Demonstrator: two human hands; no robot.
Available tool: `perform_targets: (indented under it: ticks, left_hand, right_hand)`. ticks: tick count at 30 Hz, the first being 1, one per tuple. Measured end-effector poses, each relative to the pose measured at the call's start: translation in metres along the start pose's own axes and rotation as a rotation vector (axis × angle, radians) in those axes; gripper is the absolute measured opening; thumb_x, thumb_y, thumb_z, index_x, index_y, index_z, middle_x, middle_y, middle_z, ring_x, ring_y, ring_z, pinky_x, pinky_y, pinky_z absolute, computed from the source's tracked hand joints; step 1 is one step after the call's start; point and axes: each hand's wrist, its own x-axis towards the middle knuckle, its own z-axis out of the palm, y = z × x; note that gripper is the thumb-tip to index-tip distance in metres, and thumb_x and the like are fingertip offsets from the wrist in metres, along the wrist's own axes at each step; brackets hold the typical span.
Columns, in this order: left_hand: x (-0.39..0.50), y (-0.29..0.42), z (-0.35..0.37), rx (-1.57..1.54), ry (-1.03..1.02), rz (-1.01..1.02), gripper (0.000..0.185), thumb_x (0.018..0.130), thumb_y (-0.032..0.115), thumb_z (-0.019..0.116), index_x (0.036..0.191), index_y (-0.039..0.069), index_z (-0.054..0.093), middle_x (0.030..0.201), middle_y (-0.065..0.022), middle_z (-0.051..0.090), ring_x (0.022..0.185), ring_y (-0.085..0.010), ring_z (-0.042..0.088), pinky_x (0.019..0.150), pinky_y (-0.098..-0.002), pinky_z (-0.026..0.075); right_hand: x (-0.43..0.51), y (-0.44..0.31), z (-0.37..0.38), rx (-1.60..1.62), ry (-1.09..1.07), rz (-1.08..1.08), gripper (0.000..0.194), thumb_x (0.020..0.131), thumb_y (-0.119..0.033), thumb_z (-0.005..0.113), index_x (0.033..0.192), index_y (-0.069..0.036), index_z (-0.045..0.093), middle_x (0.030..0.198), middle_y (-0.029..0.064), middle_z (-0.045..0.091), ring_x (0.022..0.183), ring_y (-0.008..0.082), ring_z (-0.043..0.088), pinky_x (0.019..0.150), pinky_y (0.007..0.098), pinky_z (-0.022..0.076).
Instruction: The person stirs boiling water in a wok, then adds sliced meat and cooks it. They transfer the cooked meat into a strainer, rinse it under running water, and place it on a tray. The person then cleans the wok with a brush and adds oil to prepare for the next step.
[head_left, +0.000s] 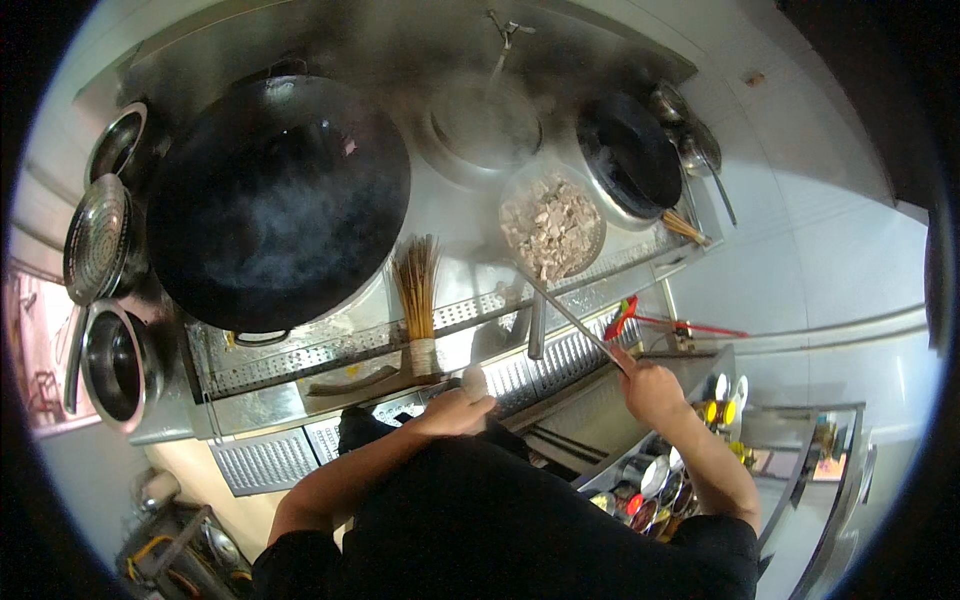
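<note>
My right hand (654, 394) grips the end of a long metal handle (574, 319), which runs up and left to the rim of a round strainer full of pale cut pieces of food (553, 221). A second, thicker handle hangs down below the strainer. My left hand (454, 409) is near my body, beside a small pale object that is blurred; whether the hand holds it cannot be told. Further up and left, a large black wok (277, 202) gives off steam or smoke. A bamboo wok brush (418, 307) lies between the wok and my left hand.
A steaming round pot (486, 124) stands under a tap at the back. To its right is a smaller black wok (630, 157), with metal ladles beyond. A perforated strainer (97, 240) and metal bowls line the left edge. Seasoning containers (649, 480) stand at lower right.
</note>
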Motion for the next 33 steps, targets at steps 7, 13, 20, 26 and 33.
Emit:
perform_targets:
  ticks: [7,13,20,26,33]
  left_hand:
    - [0.175,0.018,0.077,-1.350,-0.280,-0.018,0.039,0.105,0.043,0.051,0.094,0.007,0.062,0.061,-0.0045,0.056,0.051,-0.0182,0.056,0.048,-0.0351,0.047]
    - [0.212,0.073,0.101,-1.132,0.230,-0.175,0.025,0.094,0.028,0.068,0.098,0.003,0.065,0.079,-0.0052,0.065,0.059,-0.0153,0.060,0.049,-0.0337,0.047]
    - [0.214,0.079,0.109,-1.005,0.301,-0.348,0.041,0.089,0.040,0.075,0.096,0.001,0.068,0.080,-0.0060,0.065,0.062,-0.0179,0.061,0.056,-0.0332,0.048]
    - [0.195,0.090,0.094,-0.995,0.250,-0.363,0.047,0.087,0.047,0.076,0.093,0.001,0.069,0.076,-0.0073,0.064,0.056,-0.0205,0.059,0.049,-0.0357,0.044]
    - [0.173,0.080,0.082,-0.978,0.365,-0.280,0.046,0.084,0.042,0.077,0.094,-0.002,0.071,0.080,-0.0080,0.067,0.066,-0.0183,0.063,0.059,-0.0323,0.049]
  right_hand:
    - [-0.002,0.102,0.026,-0.203,-0.099,-0.209,0.058,0.097,-0.020,0.056,0.152,-0.011,0.039,0.080,0.0181,0.066,0.063,0.0330,0.067,0.053,0.0453,0.0553]
    - [0.024,0.150,-0.023,-0.331,-0.229,-0.360,0.060,0.096,-0.019,0.055,0.153,-0.009,0.040,0.073,0.0178,0.066,0.065,0.0292,0.070,0.051,0.0424,0.0555]
    - [0.107,0.167,-0.094,-0.022,-0.439,-0.434,0.052,0.093,-0.018,0.054,0.145,-0.013,0.051,0.092,0.0248,0.071,0.083,0.0421,0.070,0.079,0.0499,0.0575]
    - [0.197,0.184,-0.085,0.302,-0.535,-0.663,0.058,0.092,-0.015,0.062,0.149,-0.017,0.050,0.083,0.0132,0.070,0.068,0.0242,0.066,0.064,0.0406,0.0547]
    - [0.159,0.235,-0.054,0.913,-0.875,-0.025,0.060,0.097,-0.011,0.064,0.153,-0.013,0.043,0.064,-0.0020,0.051,0.048,0.0060,0.044,0.042,0.0236,0.0380]
